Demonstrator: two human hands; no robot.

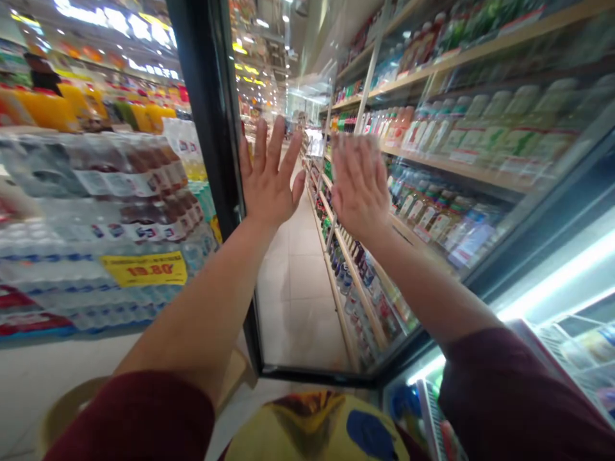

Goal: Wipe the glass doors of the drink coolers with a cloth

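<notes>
Two risks on my feed: L hand (270, 182), fingers spread wide, grips nothing, R hand (361, 189), fingers flat, pins a pale cloth (356, 142) on the glass door (298, 307), so overpushing could swing the door & easing off prob drops the cloth.

There was one bare left hand (270, 182), one bare right hand (361, 192), two maroon fabric sleeves (139, 416), one black-framed clear glass door (209, 115), one pale cloth (358, 142) and one yellow rectangular sign (144, 269) reading 19.80.

maroon sleeves (158, 416) border a yellow front (259, 432) bearing a blue oval (369, 434)
</notes>
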